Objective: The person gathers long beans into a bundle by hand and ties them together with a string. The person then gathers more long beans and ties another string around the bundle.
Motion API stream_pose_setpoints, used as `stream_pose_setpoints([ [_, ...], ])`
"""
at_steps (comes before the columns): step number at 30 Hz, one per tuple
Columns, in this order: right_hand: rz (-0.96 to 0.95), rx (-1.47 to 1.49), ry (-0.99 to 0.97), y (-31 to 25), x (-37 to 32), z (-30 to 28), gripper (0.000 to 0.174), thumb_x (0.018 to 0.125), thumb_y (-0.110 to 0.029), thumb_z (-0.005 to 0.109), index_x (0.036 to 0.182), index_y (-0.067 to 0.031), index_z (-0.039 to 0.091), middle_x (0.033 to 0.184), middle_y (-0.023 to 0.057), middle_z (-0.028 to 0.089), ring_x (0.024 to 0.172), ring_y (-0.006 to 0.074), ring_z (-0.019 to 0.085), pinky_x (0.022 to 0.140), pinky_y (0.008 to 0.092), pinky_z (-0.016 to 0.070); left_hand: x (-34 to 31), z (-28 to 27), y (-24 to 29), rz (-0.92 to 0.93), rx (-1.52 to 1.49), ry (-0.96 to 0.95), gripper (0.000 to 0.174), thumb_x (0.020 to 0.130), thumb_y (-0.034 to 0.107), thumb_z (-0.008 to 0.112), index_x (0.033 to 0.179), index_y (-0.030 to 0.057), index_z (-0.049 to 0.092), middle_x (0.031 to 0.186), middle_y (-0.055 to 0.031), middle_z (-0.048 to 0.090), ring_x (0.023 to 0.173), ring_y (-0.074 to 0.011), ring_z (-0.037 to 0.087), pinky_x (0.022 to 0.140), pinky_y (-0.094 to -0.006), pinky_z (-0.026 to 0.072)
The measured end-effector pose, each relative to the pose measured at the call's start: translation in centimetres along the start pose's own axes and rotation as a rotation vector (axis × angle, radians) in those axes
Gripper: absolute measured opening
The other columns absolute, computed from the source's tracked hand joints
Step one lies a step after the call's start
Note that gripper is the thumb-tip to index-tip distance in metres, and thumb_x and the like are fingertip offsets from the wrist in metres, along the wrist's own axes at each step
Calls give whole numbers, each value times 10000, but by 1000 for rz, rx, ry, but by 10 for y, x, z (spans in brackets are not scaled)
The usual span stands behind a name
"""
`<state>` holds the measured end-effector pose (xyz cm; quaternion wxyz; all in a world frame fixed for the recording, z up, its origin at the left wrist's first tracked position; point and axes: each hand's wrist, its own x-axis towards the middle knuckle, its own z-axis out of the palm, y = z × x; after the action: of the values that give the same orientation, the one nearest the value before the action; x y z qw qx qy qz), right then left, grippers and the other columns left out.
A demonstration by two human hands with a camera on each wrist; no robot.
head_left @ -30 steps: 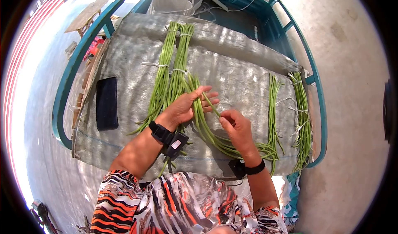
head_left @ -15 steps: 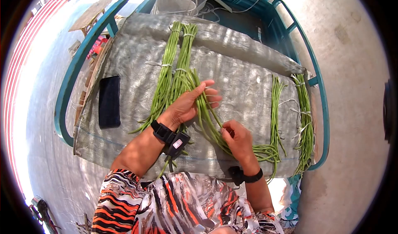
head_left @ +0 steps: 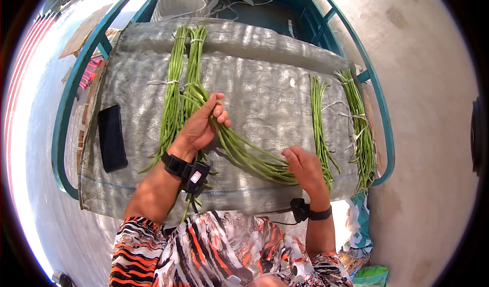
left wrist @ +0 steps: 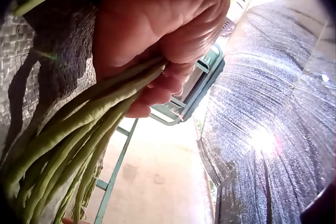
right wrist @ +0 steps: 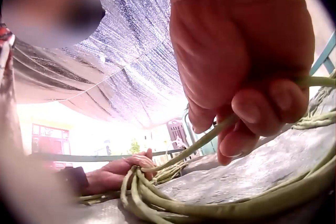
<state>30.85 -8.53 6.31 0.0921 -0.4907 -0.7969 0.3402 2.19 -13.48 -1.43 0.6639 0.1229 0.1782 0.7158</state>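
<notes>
Several long green beans (head_left: 249,157) run from my left hand (head_left: 200,125) in a curve to the right across the sacking. That hand grips them near one end, thumb up and fingers curled, as the left wrist view shows the beans (left wrist: 79,129) coming out of the palm. My right hand (head_left: 309,171) is over the other end of the strands. In the right wrist view its curled fingers hold a single bean (right wrist: 202,142) stretched back to the left hand (right wrist: 118,174). Two tied bundles of long beans (head_left: 172,78) lie beside and under the left hand.
To the right lie a slimmer bunch of beans (head_left: 317,114) and a tied bundle (head_left: 360,129) with white ties. A dark phone (head_left: 112,138) rests at the left on the woven sacking (head_left: 254,88). Teal rails (head_left: 384,134) flank both sides; a clear tub (head_left: 178,6) stands behind.
The left fingers, spread earlier, have curled in around the beans. My right hand has moved rightward along the strands, away from the left. The head view has shifted, moving the scene leftward.
</notes>
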Motion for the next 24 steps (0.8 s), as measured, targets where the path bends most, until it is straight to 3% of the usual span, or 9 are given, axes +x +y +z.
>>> stream_pose_setpoints([
  [4, 116, -549, 314, 49, -6, -36, 159, 867, -245, 623, 904, -90, 619, 770, 95, 630, 731, 299, 612, 657, 415, 460, -1, 11, 3, -42, 27, 111, 332, 989, 306, 495, 1270, 129, 488, 723, 39, 434, 706, -107, 445, 685, -294, 452],
  [5, 108, -513, 365, 55, -2, -40, 154, 858, -240, 629, 909, -94, 619, 805, 93, 631, 767, 297, 612, 675, 418, 463, -2, 12, 3, -43, 33, 113, 390, 982, 290, 515, 1331, 130, 447, 732, 39, 435, 717, -103, 441, 683, -279, 447],
  [8, 71, -435, 493, 69, 26, -44, 158, 840, -232, 643, 927, -102, 616, 896, 93, 631, 859, 296, 607, 717, 426, 468, 0, 0, 1, -44, -11, 5, 395, 977, 268, 533, 1329, 110, 448, 718, 34, 463, 701, -98, 470, 689, -293, 465],
  [11, 75, -437, 534, 82, 54, -36, 219, 824, -273, 666, 943, -100, 605, 958, 102, 627, 930, 310, 594, 734, 455, 466, 1, -6, 0, -103, -7, 24, 394, 972, 262, 544, 1295, 52, 463, 696, 37, 445, 684, -100, 462, 689, -286, 461],
  [13, 108, -469, 474, 87, 68, -34, 236, 806, -289, 671, 931, -101, 602, 941, 98, 634, 920, 310, 598, 737, 464, 465, 2, -11, 0, -120, -39, 10, 319, 969, 251, 550, 1189, 22, 524, 710, 31, 477, 691, -108, 487, 673, -288, 470],
  [16, 112, -550, 438, 99, 83, -33, 235, 783, -287, 662, 914, -103, 597, 911, 93, 644, 885, 314, 609, 734, 473, 464, 0, -7, 1, -107, -15, 98, 222, 978, 247, 532, 1088, 57, 564, 728, 23, 497, 709, -123, 501, 655, -282, 465],
  [20, 236, -586, 431, 79, 88, -38, 205, 759, -252, 625, 902, -107, 599, 874, 88, 653, 812, 337, 617, 742, 483, 463, -1, -2, 2, -114, -19, 120, 209, 974, 247, 537, 1075, 67, 570, 786, -1, 557, 746, -137, 527, 666, -281, 479],
  [23, 202, -442, 529, 72, 89, -45, 217, 799, -228, 603, 957, -79, 593, 835, 77, 637, 718, 273, 628, 640, 405, 482, -3, -6, 3, -144, -24, 82, 237, 972, 239, 542, 1124, 60, 568, 914, -36, 630, 789, -143, 578, 668, -276, 490],
  [24, 195, -96, 502, 73, 90, -46, 232, 813, -222, 600, 983, -65, 584, 813, 64, 618, 690, 235, 618, 602, 362, 469, -3, -5, 4, -155, -18, 85, 244, 971, 237, 544, 1135, 58, 567, 945, -46, 642, 799, -144, 589, 667, -275, 492],
])
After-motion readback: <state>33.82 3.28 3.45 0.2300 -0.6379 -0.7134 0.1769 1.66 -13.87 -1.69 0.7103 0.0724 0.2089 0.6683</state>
